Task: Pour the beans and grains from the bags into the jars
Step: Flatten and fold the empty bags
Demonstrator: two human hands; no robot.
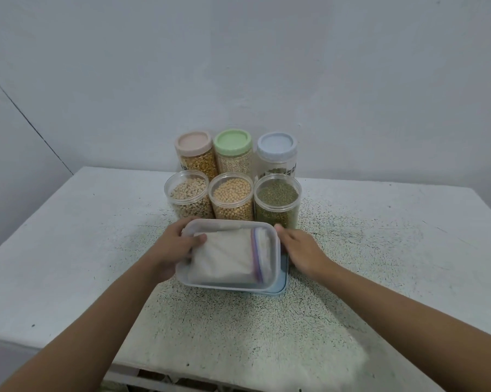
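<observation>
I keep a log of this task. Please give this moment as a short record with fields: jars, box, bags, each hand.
Front row: jar of pale beans, jar of yellow beans, jar of green beans, all open
Back row: pink-lid jar, green-lid jar, blue-lid jar, all closed
Box: clear, on a blue box lid, before the jars
Bags: folded, inside the box
Left hand: grips the box's left side, thumb on the bags
Right hand: holds the box's right side
</observation>
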